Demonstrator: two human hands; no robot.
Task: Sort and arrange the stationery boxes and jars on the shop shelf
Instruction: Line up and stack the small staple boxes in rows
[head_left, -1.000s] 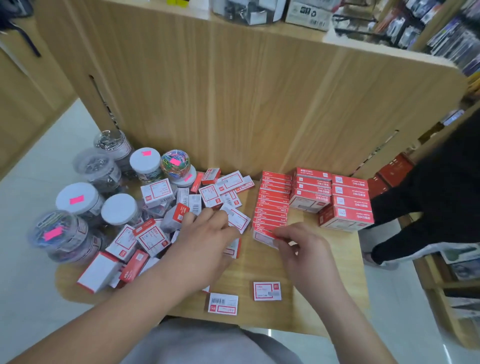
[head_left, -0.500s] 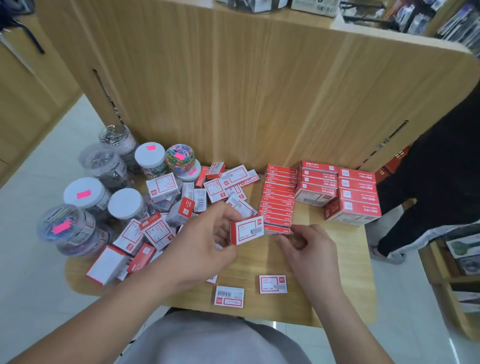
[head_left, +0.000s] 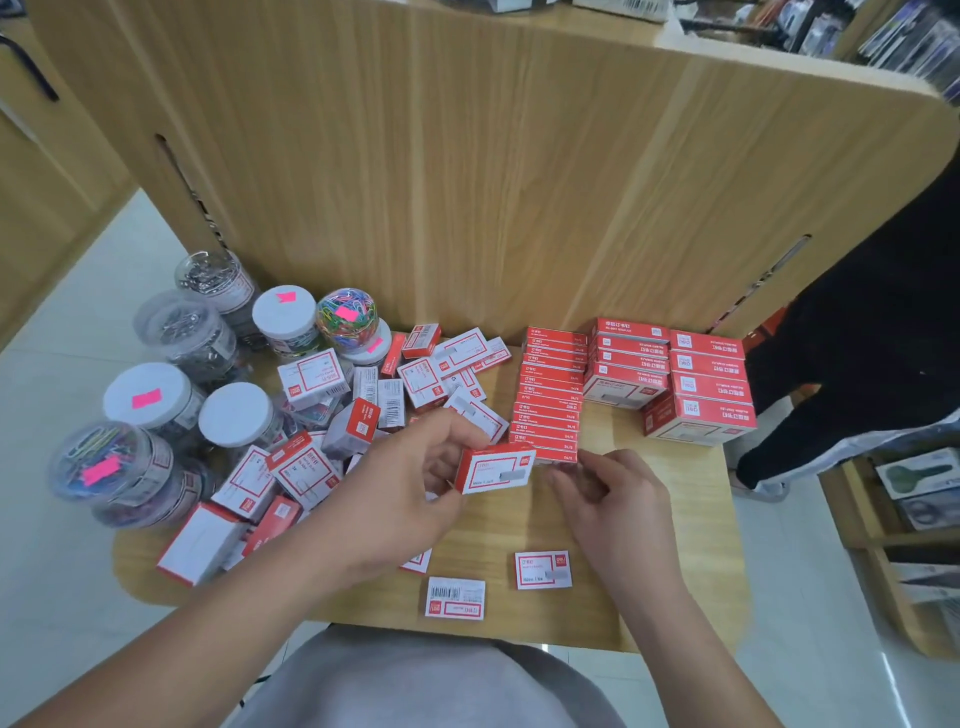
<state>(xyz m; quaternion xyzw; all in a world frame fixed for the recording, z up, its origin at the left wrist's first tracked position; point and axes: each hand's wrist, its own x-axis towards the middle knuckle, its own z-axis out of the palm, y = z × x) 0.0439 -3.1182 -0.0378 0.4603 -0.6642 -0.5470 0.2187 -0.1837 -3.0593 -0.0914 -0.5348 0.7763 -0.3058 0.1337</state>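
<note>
1. One staple box (head_left: 496, 467), pinched by the left hand (head_left: 410, 493), is held mid-shelf at the front end of the red row (head_left: 550, 395).
2. Right hand (head_left: 608, 493), loosely bent and empty: steady the row.
3. Stand it edgewise, flush.

Pale glossy tile floor (head_left: 62, 322) all round, light bouncing off it near right. Tall wood-grain panel (head_left: 467, 182) at the back of the low wooden shelf (head_left: 701, 493), slots cut in it. Open wooden rack (head_left: 883, 551) on the right, someone in black (head_left: 883, 312) standing beside it
</note>
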